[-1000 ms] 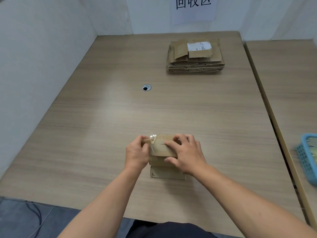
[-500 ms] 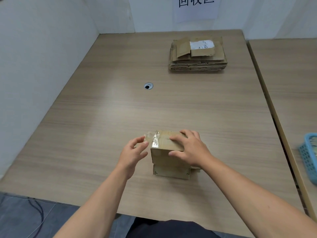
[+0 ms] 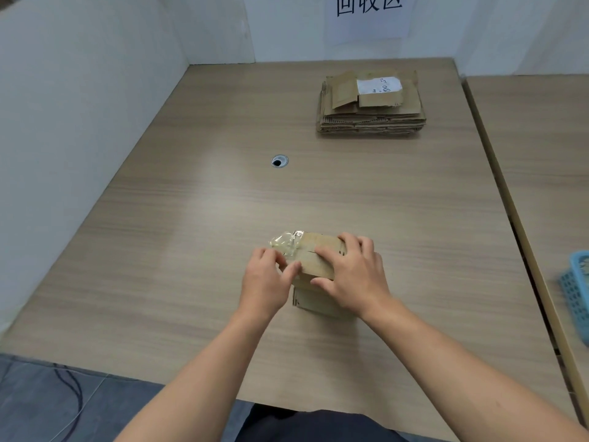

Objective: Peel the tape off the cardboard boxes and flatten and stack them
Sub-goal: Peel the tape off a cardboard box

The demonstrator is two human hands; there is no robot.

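Observation:
A small brown cardboard box [image 3: 314,260] stands near the front middle of the wooden table [image 3: 191,250]. A crumpled piece of clear tape [image 3: 285,244] sticks up from its left top edge. My left hand [image 3: 266,279] is at the box's left side, fingertips pinching at the tape by the top seam. My right hand [image 3: 352,272] lies over the box's top and right side, its fingers and thumb curled round the box and holding it steady. A stack of flattened boxes [image 3: 371,106] lies at the far right of the table.
White walls enclose the table on the left and behind, with a paper sign [image 3: 369,14] on the back wall. A cable hole [image 3: 279,161] sits mid-table. A second table [image 3: 541,154] adjoins on the right, with a blue basket [image 3: 577,288] at its edge.
My left hand let go and opened half a second ago, then came back to the tape at the box's left top edge. My right hand stayed on the box.

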